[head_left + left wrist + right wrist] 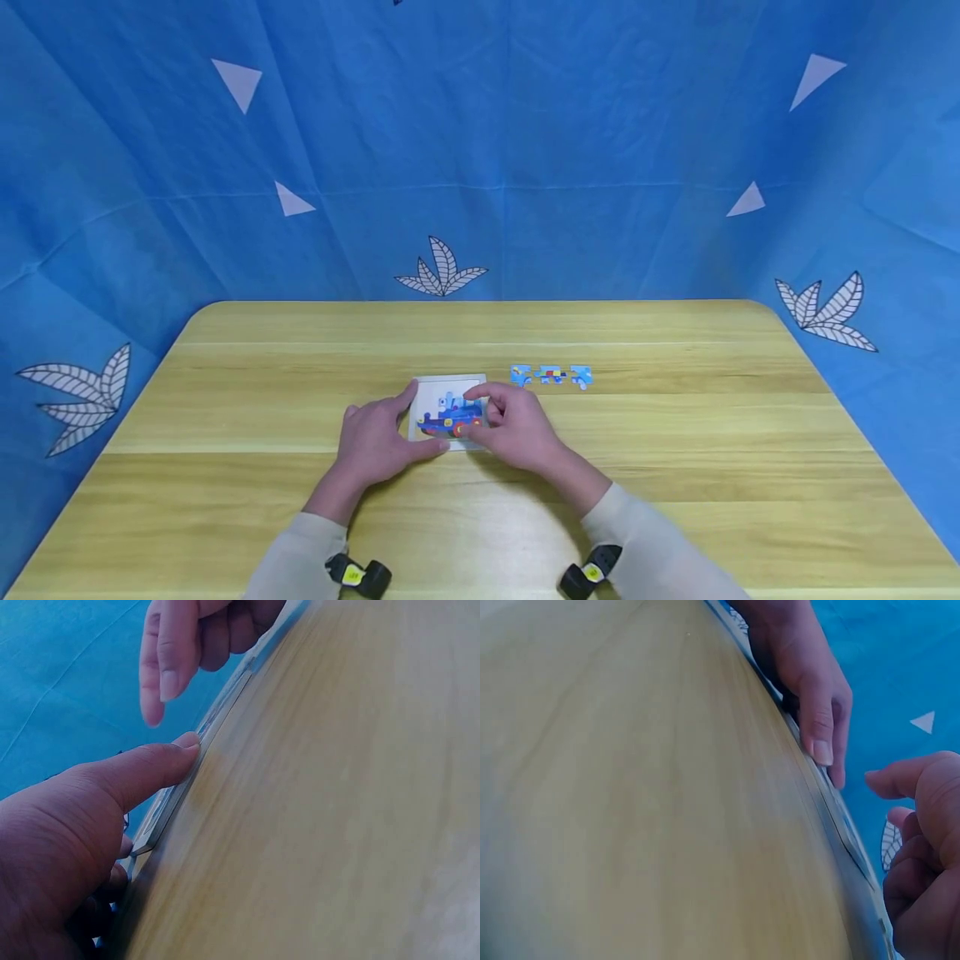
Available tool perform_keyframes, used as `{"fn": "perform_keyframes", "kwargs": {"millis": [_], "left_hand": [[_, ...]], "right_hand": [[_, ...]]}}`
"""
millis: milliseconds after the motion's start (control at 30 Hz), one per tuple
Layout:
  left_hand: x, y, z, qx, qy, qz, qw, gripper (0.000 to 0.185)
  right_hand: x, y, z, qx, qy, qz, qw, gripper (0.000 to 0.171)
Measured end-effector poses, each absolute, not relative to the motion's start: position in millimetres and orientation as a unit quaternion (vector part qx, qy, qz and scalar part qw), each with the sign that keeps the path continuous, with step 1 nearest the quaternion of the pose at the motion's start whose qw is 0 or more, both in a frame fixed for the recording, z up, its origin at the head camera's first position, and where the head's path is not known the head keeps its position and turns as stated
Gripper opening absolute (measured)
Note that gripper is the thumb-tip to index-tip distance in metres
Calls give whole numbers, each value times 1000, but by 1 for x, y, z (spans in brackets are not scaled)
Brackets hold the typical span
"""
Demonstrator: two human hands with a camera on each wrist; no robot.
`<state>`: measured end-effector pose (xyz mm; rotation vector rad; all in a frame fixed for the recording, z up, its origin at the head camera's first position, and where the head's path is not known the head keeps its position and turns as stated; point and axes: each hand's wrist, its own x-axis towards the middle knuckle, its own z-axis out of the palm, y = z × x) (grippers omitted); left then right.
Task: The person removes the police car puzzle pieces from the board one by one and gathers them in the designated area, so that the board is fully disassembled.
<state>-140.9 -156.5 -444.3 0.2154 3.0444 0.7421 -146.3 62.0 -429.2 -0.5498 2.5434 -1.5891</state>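
A small square puzzle board with a pale frame lies on the table, a blue and red vehicle picture partly assembled inside it. My left hand holds the board by its left side, thumb along the near edge and index finger at the far left corner. In the left wrist view that thumb lies on the board's edge. Over the right part of the board hovers my right hand, thumb and index finger apart with nothing seen between them. Its other fingers curl loosely in the right wrist view. The right hand covers the board's right side.
Just right of the board's far side, three loose puzzle pieces lie in a row. The wooden table runs back to a blue cloth with leaf and triangle prints. A black device is strapped on each sleeve.
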Motion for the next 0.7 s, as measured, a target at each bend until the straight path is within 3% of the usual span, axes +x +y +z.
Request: {"fn": "perform_keyframes", "kwargs": {"millis": [400, 700], "left_hand": [[-140, -158, -444, 79, 970, 230, -7, 109], [-139, -157, -444, 81, 971, 223, -10, 108]], "right_hand": [[-154, 44, -432, -180, 852, -489, 53, 49], [-158, 42, -438, -182, 863, -468, 59, 46]]}}
